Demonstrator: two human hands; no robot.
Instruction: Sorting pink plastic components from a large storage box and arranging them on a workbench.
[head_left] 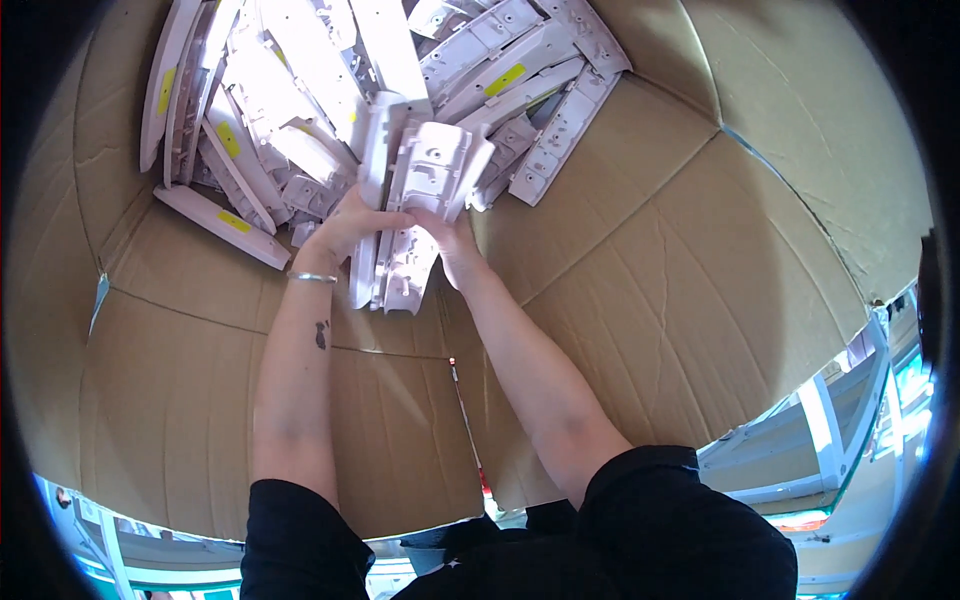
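Observation:
Both my arms reach down into a large cardboard box. Between my hands is a bundle of long white plastic housing parts [428, 165], side by side, with molded ribs and holes. My left hand [347, 222] grips the bundle's left side, its thumb laid across the front. On the right side my right hand [452, 240] is closed round it, the thumb pointing inward close to the left one. Most of the fingers are hidden behind the parts. Just beyond, a heap of similar white parts [300, 90] fills the far left of the box, several bearing yellow labels.
Cardboard walls [640, 260] surround the heap and my arms. One loose white part [222, 226] lies at the heap's near left edge. A red and white strip [484, 485] marks the near wall's seam. Outside at lower right stands a white frame [822, 430].

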